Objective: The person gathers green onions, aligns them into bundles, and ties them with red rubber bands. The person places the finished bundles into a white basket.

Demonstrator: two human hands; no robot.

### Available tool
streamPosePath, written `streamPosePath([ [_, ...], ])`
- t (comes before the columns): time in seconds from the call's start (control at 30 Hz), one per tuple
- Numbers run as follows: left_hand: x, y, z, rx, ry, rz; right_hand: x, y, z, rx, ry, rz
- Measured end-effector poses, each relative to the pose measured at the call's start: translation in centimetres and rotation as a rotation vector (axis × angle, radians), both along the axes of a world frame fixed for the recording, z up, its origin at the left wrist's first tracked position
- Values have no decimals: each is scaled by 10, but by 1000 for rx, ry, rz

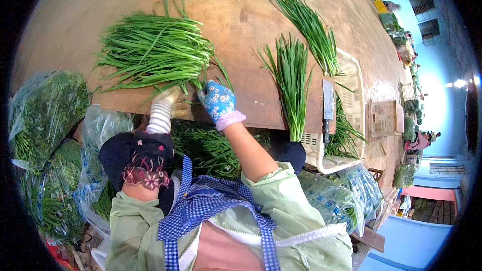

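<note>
A large heap of garlic chives (154,51) lies on a brown wooden board (248,101) before me. My left hand (171,101), in a pale glove, is at the heap's lower edge, partly under the leaves; its grip cannot be made out. Beside it, my right hand (218,99), in a blue flowered glove, has its fingers curled at the stem ends, with a few stems by the fingertips. Farther right lies a separate chive bundle (292,82), and above it another bundle (316,34). A cleaver (328,101) rests along the board's right edge, handle towards me.
A cream plastic crate (356,71) holding greens stands right of the board. Bagged greens (45,120) are at the left, and more plastic bags (331,195) lie below the crate. Greens (207,146) sit under the board's near edge. People (420,141) are far off at the right.
</note>
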State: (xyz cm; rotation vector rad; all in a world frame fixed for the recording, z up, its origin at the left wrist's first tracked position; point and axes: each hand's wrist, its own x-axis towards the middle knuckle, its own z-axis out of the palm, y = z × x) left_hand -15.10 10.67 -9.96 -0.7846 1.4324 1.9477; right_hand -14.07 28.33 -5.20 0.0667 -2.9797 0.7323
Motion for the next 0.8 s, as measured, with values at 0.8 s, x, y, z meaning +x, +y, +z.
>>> streamPosePath([
  [0.8,48,1,55,572,203,232,99,99,206,-634,1051,-527],
])
